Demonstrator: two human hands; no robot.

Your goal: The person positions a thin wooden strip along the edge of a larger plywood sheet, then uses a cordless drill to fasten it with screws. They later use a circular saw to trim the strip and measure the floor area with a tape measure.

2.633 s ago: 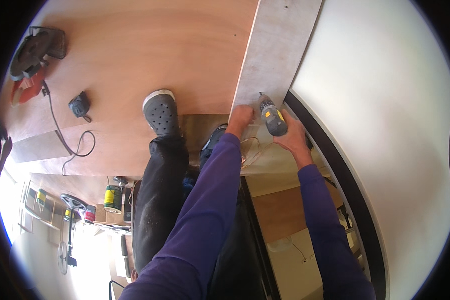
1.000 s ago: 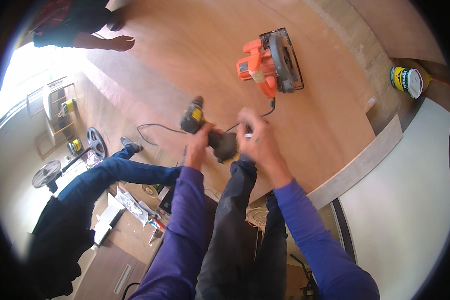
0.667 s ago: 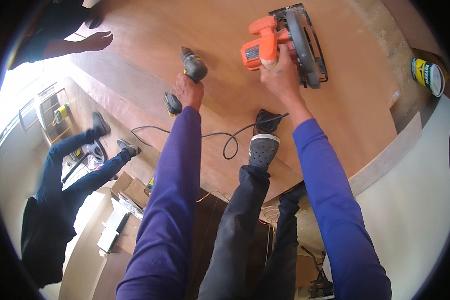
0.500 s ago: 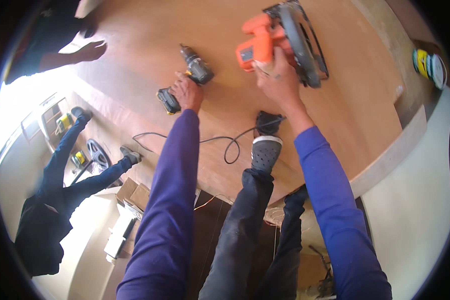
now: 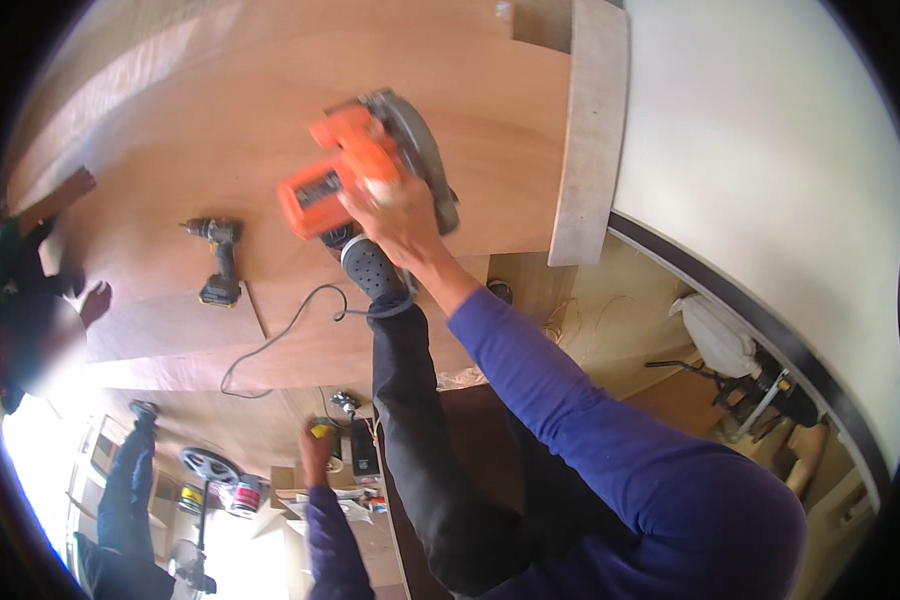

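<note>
My right hand (image 5: 402, 220) is wrapped round the handle of an orange circular saw (image 5: 370, 150), which looks blurred and is held over the large wooden board. From the saw trails a dark cord (image 5: 280, 335), looping past my grey clog (image 5: 372, 268), which rests on the board. Low in the picture, my left hand (image 5: 316, 455) is close to a small yellow thing (image 5: 320, 430) beside a cardboard box; its fingers are too small and blurred to read. On the board to the left lies a cordless drill (image 5: 220, 258), apart from both hands.
A pale plank (image 5: 590, 140) lies along the right edge of the wooden board (image 5: 490, 110). Another person's hand (image 5: 97, 303) and legs show at the left. Below stand a cardboard box (image 5: 288, 482), cans (image 5: 244, 494) and a grey wheel (image 5: 210, 464). Tools (image 5: 760, 385) are gathered at lower right.
My left hand has let go of the drill and moved down to the box. The view has turned and shifted; the saw, still in my right hand, now appears further left and lower.
</note>
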